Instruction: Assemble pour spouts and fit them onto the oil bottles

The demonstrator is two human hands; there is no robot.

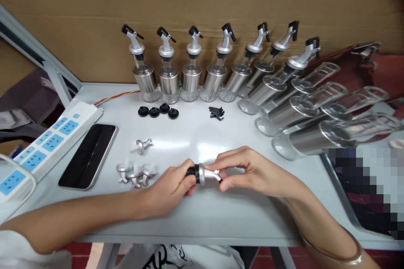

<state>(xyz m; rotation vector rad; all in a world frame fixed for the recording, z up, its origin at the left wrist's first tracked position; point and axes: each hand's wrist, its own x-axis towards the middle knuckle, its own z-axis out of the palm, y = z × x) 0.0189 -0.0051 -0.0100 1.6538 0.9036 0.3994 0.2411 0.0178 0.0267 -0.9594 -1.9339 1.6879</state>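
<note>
A silver bottle pourer (206,175) with a black ribbed stopper lies sideways between my hands, low over the table. My left hand (173,187) is closed round the black stopper end. At the other end, the thumb and fingers of my right hand (241,171) pinch the angled spout near its dark tip. Whether a small part sits between those fingers is hidden. Left of my hands, several loose silver spouts (135,175) rest on the table, with another silver spout (144,146) behind them. Farther back are several black rubber stoppers (154,112) and a small pile of black levers (216,113).
Glass-and-steel bottles (192,80) with pourers line the back. Several bottles without pourers (315,134) stand at the right. A phone (89,155) and a white power strip (47,147) lie left. A dark tablet-like object (344,193), partly pixelated, lies right, and a brown bag (362,63) is behind.
</note>
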